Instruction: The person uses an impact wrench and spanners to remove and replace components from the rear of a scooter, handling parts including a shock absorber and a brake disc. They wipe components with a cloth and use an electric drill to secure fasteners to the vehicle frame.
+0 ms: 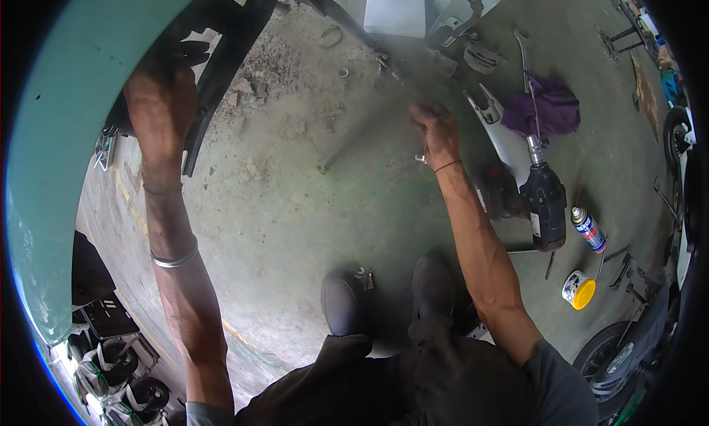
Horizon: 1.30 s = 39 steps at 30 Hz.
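At the left, my left hand [162, 112] reaches in behind the edge of a pale green panel [70, 145], beside a long black strip-shaped part [229, 71]. Its fingers lie in dark shade, so their grip is hidden. Over the floor right of centre, my right hand [437, 134] has its fingers curled and smeared by motion. A faint, thin streak runs from it down to the left, perhaps a rod; I cannot make it out. A small shiny metal end [421, 158] shows beside the palm.
To the right lie a black impact wrench [545, 204], a purple cloth [550, 108], a spray can [588, 229] and a yellow-lidded tub [578, 289]. An open-end wrench [365, 277] is between my shoes. Dirt clumps [247, 93] litter the floor beside the black strip.
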Motion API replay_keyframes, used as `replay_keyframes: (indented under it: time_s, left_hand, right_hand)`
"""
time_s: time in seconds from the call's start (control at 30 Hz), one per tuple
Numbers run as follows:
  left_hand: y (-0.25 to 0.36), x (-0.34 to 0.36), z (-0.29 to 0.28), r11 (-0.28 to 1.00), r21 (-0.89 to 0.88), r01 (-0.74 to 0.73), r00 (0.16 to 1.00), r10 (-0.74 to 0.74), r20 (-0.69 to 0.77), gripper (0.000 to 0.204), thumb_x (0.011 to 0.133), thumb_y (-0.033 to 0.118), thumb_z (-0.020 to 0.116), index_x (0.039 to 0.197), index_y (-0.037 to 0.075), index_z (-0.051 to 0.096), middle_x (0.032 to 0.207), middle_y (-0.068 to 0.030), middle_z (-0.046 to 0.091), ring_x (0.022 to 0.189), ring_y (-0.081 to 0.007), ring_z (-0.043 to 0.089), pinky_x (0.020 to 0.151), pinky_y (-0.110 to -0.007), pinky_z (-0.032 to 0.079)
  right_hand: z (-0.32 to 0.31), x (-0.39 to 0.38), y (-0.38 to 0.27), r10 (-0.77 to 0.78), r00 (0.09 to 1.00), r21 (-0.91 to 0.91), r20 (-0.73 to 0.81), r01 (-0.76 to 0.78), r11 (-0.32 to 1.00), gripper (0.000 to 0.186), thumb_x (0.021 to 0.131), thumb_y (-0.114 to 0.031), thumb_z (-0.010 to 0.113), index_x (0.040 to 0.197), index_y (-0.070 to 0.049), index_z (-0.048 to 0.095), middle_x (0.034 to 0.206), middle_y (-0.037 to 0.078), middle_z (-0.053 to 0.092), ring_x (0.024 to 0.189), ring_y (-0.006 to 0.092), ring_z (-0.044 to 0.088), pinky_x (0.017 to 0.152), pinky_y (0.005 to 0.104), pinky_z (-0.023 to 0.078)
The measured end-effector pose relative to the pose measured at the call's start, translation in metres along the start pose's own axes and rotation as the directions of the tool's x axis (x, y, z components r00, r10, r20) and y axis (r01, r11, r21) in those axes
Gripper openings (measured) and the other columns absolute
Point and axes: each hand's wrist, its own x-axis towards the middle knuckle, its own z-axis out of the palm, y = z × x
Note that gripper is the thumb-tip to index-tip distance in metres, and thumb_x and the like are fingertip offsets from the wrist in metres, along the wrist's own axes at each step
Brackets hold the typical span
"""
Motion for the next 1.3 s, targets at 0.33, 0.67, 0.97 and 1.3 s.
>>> replay_keyframes:
  time_s: [0.33,0.67,0.97,1.3]
  left_hand:
    - [0.014,0.004,-0.008,0.983,-0.16,0.092,0.995,-0.084,0.053,0.033,0.104,0.026,0.042,0.112,0.0,0.06,0.093,-0.0146,0.073,0.081,-0.023,0.072,0.081,-0.036,0.051]
    - [0.022,0.004,-0.009,0.969,-0.213,0.127,0.991,-0.118,0.054,0.03,0.103,0.021,0.042,0.114,-0.002,0.058,0.097,-0.0151,0.071,0.078,-0.0225,0.073,0.075,-0.036,0.053]
    - [0.027,0.004,-0.008,0.962,-0.212,0.174,0.984,-0.163,0.071,0.027,0.102,0.018,0.044,0.112,-0.002,0.058,0.097,-0.0159,0.071,0.078,-0.0213,0.072,0.075,-0.035,0.053]
    - [0.021,0.003,-0.009,0.977,-0.148,0.152,0.988,-0.145,0.056,0.024,0.101,0.014,0.043,0.111,-0.002,0.059,0.095,-0.0156,0.071,0.076,-0.0222,0.072,0.075,-0.035,0.053]
  right_hand:
    - [0.052,-0.023,-0.018,-0.15,0.972,-0.214,0.181,0.188,0.958,0.019,0.085,-0.013,0.071,0.099,0.002,0.07,0.079,0.003,0.068,0.065,0.0086,0.058,0.06,0.0244,0.047]
    - [0.06,-0.036,0.005,-0.162,0.946,-0.426,0.28,0.274,0.863,0.026,0.085,-0.019,0.071,0.1,0.002,0.07,0.072,0.005,0.068,0.061,0.0092,0.06,0.06,0.0256,0.048]
    - [0.051,0.021,0.034,-0.418,0.831,-0.681,0.368,0.547,0.487,0.021,0.085,-0.018,0.069,0.096,-0.001,0.07,0.085,0.015,0.069,0.078,0.0291,0.067,0.071,0.0404,0.051]
    - [0.074,0.099,0.026,-0.381,0.76,-0.823,0.526,0.568,-0.003,0.015,0.083,-0.019,0.069,0.093,-0.009,0.069,0.105,0.012,0.06,0.107,0.0307,0.054,0.091,0.0434,0.046]
